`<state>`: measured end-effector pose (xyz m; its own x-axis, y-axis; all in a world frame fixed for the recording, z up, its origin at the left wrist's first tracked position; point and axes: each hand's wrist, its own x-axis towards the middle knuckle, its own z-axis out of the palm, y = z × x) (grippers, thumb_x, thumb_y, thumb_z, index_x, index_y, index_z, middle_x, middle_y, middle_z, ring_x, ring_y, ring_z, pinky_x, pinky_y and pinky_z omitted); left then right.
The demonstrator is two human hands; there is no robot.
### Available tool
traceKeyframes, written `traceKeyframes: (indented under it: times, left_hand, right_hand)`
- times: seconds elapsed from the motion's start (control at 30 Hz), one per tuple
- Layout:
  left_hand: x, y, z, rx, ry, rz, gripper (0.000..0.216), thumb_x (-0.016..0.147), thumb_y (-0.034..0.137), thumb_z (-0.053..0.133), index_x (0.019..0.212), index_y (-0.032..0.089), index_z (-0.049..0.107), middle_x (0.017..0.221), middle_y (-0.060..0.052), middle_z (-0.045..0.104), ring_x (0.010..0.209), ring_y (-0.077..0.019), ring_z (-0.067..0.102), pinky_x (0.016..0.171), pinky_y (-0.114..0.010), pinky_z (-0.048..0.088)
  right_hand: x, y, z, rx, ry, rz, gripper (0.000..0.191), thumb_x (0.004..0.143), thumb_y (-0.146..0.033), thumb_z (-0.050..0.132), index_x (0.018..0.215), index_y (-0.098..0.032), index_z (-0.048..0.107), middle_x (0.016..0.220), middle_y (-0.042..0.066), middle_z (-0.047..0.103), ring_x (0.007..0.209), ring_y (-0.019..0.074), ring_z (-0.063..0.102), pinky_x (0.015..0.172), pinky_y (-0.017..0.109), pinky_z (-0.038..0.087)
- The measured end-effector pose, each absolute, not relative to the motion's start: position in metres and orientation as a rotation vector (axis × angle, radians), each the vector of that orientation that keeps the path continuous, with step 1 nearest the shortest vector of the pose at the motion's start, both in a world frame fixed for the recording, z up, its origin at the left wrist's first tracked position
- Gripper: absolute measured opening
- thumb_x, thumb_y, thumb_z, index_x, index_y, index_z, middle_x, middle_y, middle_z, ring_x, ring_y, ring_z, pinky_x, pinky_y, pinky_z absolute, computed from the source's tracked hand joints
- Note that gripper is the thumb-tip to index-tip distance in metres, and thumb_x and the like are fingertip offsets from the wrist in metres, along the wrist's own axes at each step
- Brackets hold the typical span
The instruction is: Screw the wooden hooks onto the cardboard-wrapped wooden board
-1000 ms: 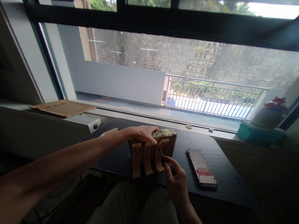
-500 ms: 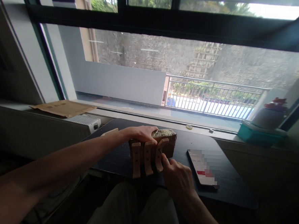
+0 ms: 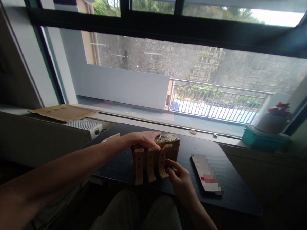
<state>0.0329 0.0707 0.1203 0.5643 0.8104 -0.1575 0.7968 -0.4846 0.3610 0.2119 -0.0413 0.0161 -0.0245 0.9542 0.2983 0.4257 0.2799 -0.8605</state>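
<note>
A brown cardboard box [image 3: 175,150] with clear tape over its top stands on the dark table near my knees. Three curved wooden hooks, a left hook [image 3: 139,166], a middle hook [image 3: 150,165] and a right hook [image 3: 163,169], stand in a row against its front face, each with small dark holes. My left hand [image 3: 150,139] is over the box's top edge, gripping it, thumb down the front by the right hook. In my closed right hand [image 3: 181,177] is a slim dark screwdriver [image 3: 171,167], mostly hidden by the fingers, its tip at the right hook's upper hole.
A phone [image 3: 205,173] lies on the table [image 3: 232,189] to the right. Behind the left forearm is a pale piece [image 3: 112,137]. The windowsill holds a brown envelope [image 3: 65,112], a tape roll [image 3: 193,132] and a teal box [image 3: 263,138]. A white heater [image 3: 86,126] stands left.
My right hand has turned at the wrist and its fingers have shifted on the screwdriver, baring more of the handle. My left hand and the box stay put; the view has tilted slightly.
</note>
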Motion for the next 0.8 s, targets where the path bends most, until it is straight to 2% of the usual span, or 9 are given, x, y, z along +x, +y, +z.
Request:
traceKeyframes:
  times: [0.07,0.17,0.3,0.4,0.5,0.6,0.67,0.73,0.8]
  left_hand:
    - [0.032,0.071,0.120,2.405,1.307,0.048,0.066,0.061,0.043,0.063,0.120,0.020,0.047,0.111,-0.007,0.060,0.095,-0.0244,0.057,0.077,-0.029,0.045]
    - [0.032,0.072,0.120,2.406,1.306,0.053,0.065,0.060,0.043,0.063,0.119,0.020,0.047,0.111,-0.006,0.060,0.095,-0.0237,0.057,0.077,-0.028,0.045]
    - [0.033,0.071,0.120,2.411,1.308,0.055,0.063,0.060,0.044,0.063,0.117,0.020,0.049,0.109,-0.006,0.060,0.094,-0.0240,0.057,0.075,-0.029,0.045]
    - [0.033,0.069,0.121,2.414,1.305,0.057,0.061,0.061,0.044,0.063,0.115,0.020,0.050,0.108,-0.006,0.060,0.093,-0.0240,0.057,0.074,-0.029,0.045]
    - [0.033,0.069,0.121,2.417,1.298,0.063,0.062,0.061,0.043,0.063,0.116,0.020,0.050,0.108,-0.005,0.060,0.093,-0.0236,0.057,0.074,-0.028,0.045]
    - [0.033,0.069,0.121,2.422,1.298,0.069,0.064,0.060,0.043,0.063,0.118,0.020,0.049,0.109,-0.006,0.060,0.094,-0.0238,0.057,0.075,-0.028,0.045]
    - [0.033,0.070,0.120,2.420,1.306,0.069,0.066,0.059,0.044,0.063,0.119,0.019,0.049,0.110,-0.006,0.060,0.095,-0.0242,0.057,0.075,-0.028,0.045]
    - [0.033,0.070,0.120,2.416,1.318,0.070,0.068,0.059,0.045,0.064,0.120,0.020,0.048,0.110,-0.006,0.060,0.096,-0.0246,0.057,0.075,-0.028,0.045]
    - [0.033,0.070,0.120,2.411,1.330,0.072,0.069,0.058,0.046,0.064,0.120,0.020,0.048,0.110,-0.006,0.060,0.096,-0.0250,0.057,0.076,-0.029,0.045]
  right_hand:
    - [0.213,-0.044,0.022,-1.408,-1.842,0.387,0.035,0.085,-0.026,0.046,0.115,-0.021,0.062,0.084,0.006,0.070,0.074,0.0195,0.065,0.062,0.026,0.046]
    - [0.210,-0.048,0.028,-1.548,-2.144,-0.091,0.042,0.086,-0.015,0.041,0.125,-0.022,0.055,0.078,0.006,0.068,0.063,0.0178,0.064,0.052,0.024,0.041]
    - [0.201,-0.051,0.029,-1.591,-2.281,-0.302,0.052,0.079,-0.003,0.039,0.129,-0.014,0.051,0.076,0.009,0.066,0.058,0.0182,0.063,0.048,0.025,0.037]
    - [0.197,-0.051,0.026,-1.598,-2.175,-0.122,0.050,0.080,-0.006,0.039,0.128,-0.015,0.052,0.077,0.009,0.066,0.061,0.0193,0.063,0.053,0.027,0.039]
    - [0.199,-0.046,0.024,-1.475,-1.841,0.390,0.038,0.085,-0.021,0.042,0.118,-0.017,0.060,0.080,0.009,0.067,0.070,0.0201,0.062,0.060,0.029,0.042]
    - [0.206,-0.037,0.025,-1.288,-1.453,1.027,0.042,0.081,-0.032,0.048,0.114,-0.010,0.062,0.066,0.005,0.063,0.057,0.0150,0.055,0.052,0.026,0.040]
    - [0.211,-0.032,0.025,-1.233,-1.323,1.249,0.046,0.079,-0.032,0.050,0.116,-0.007,0.060,0.056,0.001,0.056,0.047,0.0115,0.047,0.046,0.024,0.036]
    - [0.214,-0.031,0.028,-1.248,-1.388,1.212,0.045,0.080,-0.033,0.050,0.116,-0.009,0.060,0.056,0.000,0.056,0.047,0.0111,0.047,0.046,0.024,0.035]
    - [0.214,-0.034,0.033,-1.337,-1.617,0.903,0.037,0.084,-0.033,0.047,0.112,-0.014,0.063,0.065,0.003,0.061,0.055,0.0134,0.053,0.051,0.024,0.037]
